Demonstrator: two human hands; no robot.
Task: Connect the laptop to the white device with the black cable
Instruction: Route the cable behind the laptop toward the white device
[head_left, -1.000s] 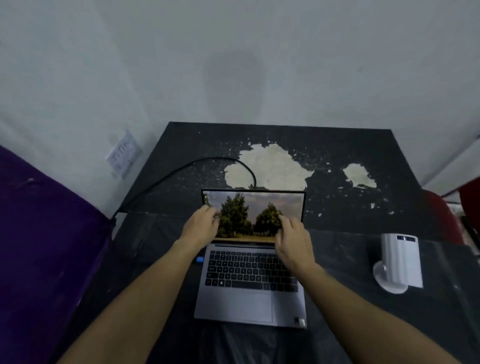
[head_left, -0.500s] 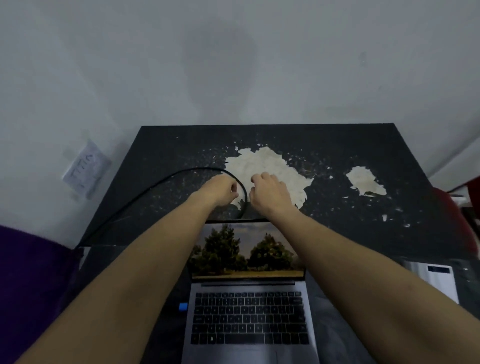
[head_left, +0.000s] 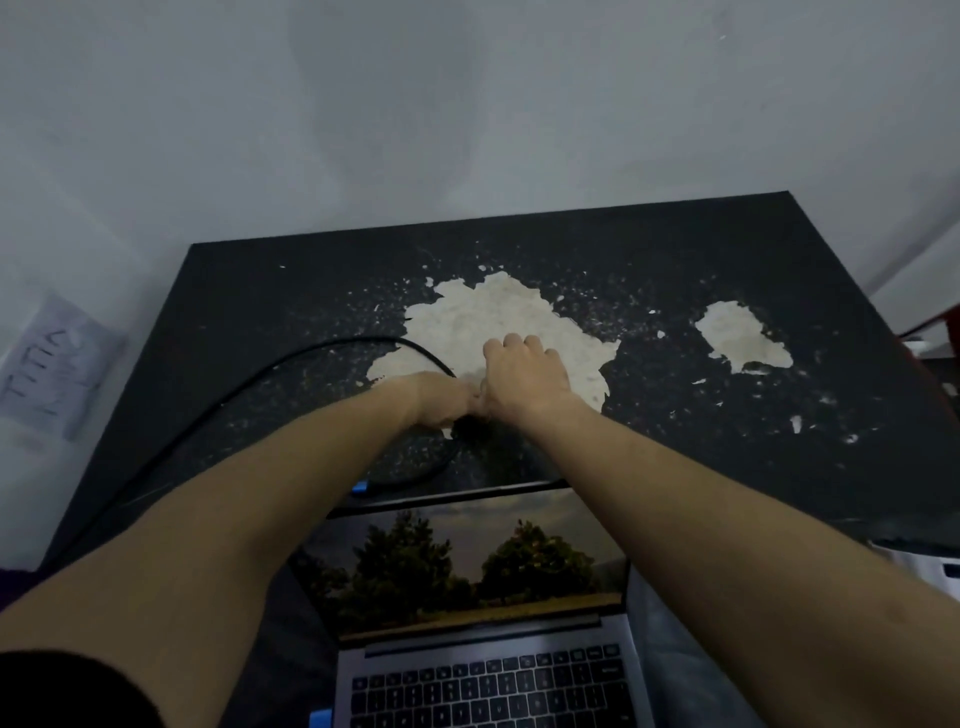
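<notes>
The grey laptop stands open at the bottom centre, with trees on its screen. Both my arms reach over its lid to the table behind it. The black cable comes in from the left edge, arcs across the table and ends under my left hand, whose fingers are closed around it. My right hand presses against the left one with its fingers curled down; what it holds is hidden. A loop of cable lies just behind the lid. Only a corner of the white device shows at the right edge.
The black table has large pale patches where its surface has peeled. A white wall rises behind it, with a paper note on the left. A small blue piece sits by the lid's left corner.
My hands went from the laptop screen to the cable behind the lid and closed in together. The view leaned forward, and the white device slid almost out of frame.
</notes>
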